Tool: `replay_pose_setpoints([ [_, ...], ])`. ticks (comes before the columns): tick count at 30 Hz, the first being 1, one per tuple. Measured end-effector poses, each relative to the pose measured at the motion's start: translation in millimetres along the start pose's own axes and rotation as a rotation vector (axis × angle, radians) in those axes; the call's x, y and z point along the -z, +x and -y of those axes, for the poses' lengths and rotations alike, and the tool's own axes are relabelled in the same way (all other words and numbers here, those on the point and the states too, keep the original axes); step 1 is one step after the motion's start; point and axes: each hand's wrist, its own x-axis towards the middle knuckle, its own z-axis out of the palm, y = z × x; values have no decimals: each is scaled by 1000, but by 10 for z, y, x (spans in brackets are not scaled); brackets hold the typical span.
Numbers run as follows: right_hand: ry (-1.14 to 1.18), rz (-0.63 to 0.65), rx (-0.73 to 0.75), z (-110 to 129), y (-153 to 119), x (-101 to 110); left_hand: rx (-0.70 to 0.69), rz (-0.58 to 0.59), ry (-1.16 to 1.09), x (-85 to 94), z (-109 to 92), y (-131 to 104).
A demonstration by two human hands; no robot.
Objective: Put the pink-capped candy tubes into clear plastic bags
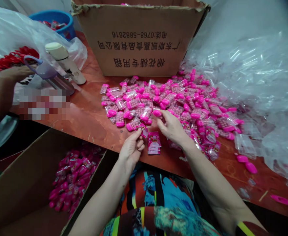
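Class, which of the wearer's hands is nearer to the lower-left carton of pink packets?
Left. The left hand is up and right of the carton; the right hand is farther right, past the flat packet stack.

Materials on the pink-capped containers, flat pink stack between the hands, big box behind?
Pink-capped containers: probably hard plastic; clear, shiny sides show pink beads inside, caps opaque.
Flat pink stack: plastic film or coated paper, printed; the image can't settle which.
Big box: likely corrugated cardboard; matte brown, printed face, ragged top edge.
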Motion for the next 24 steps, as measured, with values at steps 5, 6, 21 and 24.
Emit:
replay_pose_setpoints([
  [5, 666, 54, -254, 269, -532, -62, -45, -37, -3, -30, 54, 5],
  [6, 706, 57, -281, 293, -622, -111, -53, -33, 3, -40, 74, 1],
  [21, 846, -11, -425, 243, -924, -318, -62, 127, 97, -67, 253, -107],
  [24, 1043, 39, -442, 251, -947, -318, -42, 225, 167, -46, 271, -120],
])
